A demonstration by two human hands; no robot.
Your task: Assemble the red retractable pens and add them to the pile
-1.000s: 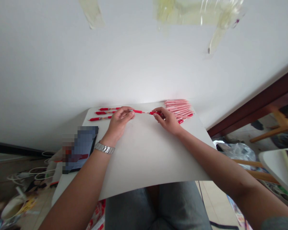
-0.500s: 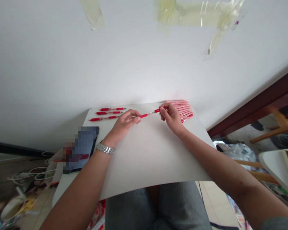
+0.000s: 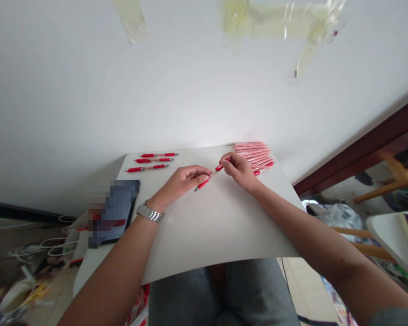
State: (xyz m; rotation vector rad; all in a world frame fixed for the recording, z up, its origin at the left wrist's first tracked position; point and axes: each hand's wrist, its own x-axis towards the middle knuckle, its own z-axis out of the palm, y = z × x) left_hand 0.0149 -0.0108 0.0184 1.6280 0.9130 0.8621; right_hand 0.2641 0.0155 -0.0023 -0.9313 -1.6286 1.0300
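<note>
Pen (image 3: pixel 215 171), slim red-and-clear plastic, now slants steeper, pointed silver tip (image 3: pixel 196 189) freshly bared, left grip (image 3: pixel 187 178) and right grip (image 3: pixel 240 170) both pinching it, so still mid-handling, not set down.

Red pens (image 3: pixel 154 160), pink sticks (image 3: pixel 253 151) (plus device (image 3: pixel 124 210)): table (image 3: pixel 224 226)

A plain white wall (image 3: pixel 190 95) fills the upper view, brightest low in the middle and greyer toward the edges, with yellowed tape (image 3: pixel 268 25) stuck near its top. A white table (image 3: pixel 204 231) with rounded corners stands against it, over pale floor tiles (image 3: pixel 308 280). To the right are a dark red beam (image 3: pixel 357 151) and light wooden furniture (image 3: pixel 399 176); to the left, white cables (image 3: pixel 56 248) trail loosely beside the table.
</note>
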